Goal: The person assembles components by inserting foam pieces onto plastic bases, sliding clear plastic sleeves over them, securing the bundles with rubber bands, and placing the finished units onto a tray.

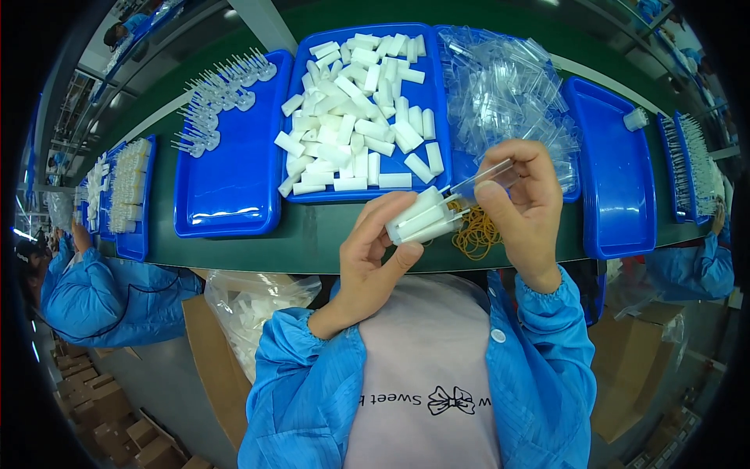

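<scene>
My left hand [367, 262] is closed round a small cluster of white parts [422, 217] with thin white stems pointing right. In my right hand [527, 211], a clear plastic sleeve [500, 176] is pinched between thumb and fingers, its lower left end close to the stems. Whether sleeve and stems touch, I cannot tell. Just below the two hands lies a loose heap of yellow-brown rubber bands [478, 234]. Beyond them, a blue tray [359, 195] is heaped with white blocks [351, 109], and clear sleeves [504, 94] fill another to its right.
On the left, a blue tray [226, 227] holds white stemmed parts [205, 121]. To the right, a blue tray [617, 187] has one small bundle [636, 119] at its upper corner. Co-workers in blue sleeves sit at both sides. A plastic bag [258, 309] hangs below the table edge.
</scene>
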A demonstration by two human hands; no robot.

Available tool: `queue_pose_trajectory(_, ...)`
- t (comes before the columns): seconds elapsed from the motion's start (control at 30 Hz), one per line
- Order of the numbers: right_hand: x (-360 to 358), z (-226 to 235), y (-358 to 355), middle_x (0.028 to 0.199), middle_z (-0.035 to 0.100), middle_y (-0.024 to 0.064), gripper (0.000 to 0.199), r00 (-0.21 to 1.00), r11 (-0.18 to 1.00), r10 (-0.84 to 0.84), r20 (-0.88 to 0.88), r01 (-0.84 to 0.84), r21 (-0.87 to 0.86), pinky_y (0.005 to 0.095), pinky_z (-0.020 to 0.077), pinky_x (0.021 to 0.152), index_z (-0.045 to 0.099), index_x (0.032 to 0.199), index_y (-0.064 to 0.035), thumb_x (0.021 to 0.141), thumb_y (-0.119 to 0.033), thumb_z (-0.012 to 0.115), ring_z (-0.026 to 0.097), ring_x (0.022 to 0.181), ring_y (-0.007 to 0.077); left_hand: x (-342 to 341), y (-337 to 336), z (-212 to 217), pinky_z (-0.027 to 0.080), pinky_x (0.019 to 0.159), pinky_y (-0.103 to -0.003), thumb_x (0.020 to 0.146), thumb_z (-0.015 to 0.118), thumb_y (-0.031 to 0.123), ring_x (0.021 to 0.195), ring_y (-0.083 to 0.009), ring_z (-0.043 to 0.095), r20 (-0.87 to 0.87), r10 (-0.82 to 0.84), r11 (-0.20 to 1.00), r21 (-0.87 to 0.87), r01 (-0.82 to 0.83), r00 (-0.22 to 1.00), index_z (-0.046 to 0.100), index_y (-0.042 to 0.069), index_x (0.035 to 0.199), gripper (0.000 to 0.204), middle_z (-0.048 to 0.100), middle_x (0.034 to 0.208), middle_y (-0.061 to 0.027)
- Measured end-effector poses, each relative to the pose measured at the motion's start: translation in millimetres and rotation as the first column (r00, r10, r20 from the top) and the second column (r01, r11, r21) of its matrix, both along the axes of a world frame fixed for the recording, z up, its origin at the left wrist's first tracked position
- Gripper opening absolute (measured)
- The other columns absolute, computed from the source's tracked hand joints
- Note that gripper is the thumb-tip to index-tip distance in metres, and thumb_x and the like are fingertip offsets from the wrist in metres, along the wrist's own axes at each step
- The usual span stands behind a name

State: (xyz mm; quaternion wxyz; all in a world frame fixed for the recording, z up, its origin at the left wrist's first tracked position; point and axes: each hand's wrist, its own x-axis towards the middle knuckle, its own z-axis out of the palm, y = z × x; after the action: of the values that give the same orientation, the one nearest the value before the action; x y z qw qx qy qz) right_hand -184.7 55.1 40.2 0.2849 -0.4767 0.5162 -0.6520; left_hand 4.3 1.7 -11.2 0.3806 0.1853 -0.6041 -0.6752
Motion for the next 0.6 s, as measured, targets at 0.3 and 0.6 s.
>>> queue_pose_trajectory(0.3, 9.3, -4.8, 4.8, 0.092, 0.056, 0.0046, 0.029, 0.995, 0.998, -0.055, 0.084, 0.055, -0.002, 0.0254, 0.0447, 0.076, 0.053, 0.104, -0.0021, 0.08, -0.004, 0.07, 0.056, 0.084, 0.0104, 1.8, 3.0, 3.0, 0.045, 0.093, -0.029, 0.086, 0.066, 0.01, 0.113, -0.0182, 0.051, -0.033, 0.069, 0.996, -0.052, -0.071, 0.997, 0.05, -0.001, 0.129, 0.047, 0.043, 0.131, -0.0128)
queue_pose_trajectory(0.6, 12.9, -1.5, 11.7, 0.092, 0.056, 0.0035, 0.024, 0.995, 0.992, 0.082, -0.05, -0.077, 0.098, 0.0239, 0.0433, 0.077, 0.056, 0.107, -0.002, 0.085, -0.006, 0.065, 0.054, 0.086, 0.0101, 7.0, -0.1, 5.7, 0.045, 0.09, -0.029, 0.084, 0.069, 0.009, 0.11, -0.0197, 0.052, 0.017, 0.133, 0.977, -0.173, -0.128, 0.991, 0.052, 0.0, 0.127, 0.047, 0.046, 0.128, -0.0141)
